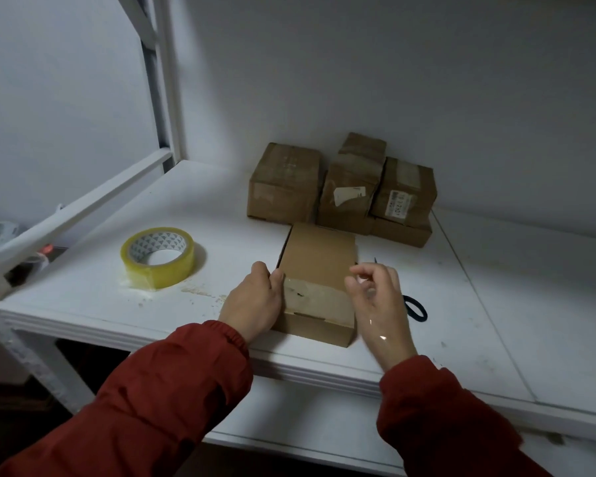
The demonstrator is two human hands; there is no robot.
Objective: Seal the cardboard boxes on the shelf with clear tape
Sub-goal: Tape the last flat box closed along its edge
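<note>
**Fig.** One cardboard box [319, 263] lay near the front edge of the white shelf [117, 304], its long axis pointing away from the viewer. The left hand [255, 304] gripped its left edge, thumb on a strip of clear tape [310, 294] crossing the near top. The right hand [375, 297], fingers curled, pinched the strip's free end, which was hard to trace. One pair of scissors [416, 309] lay half hidden behind it. One tape roll [162, 270] lay flat at left. Five stacked boxes [286, 187] stood behind, edges unclear.
</note>
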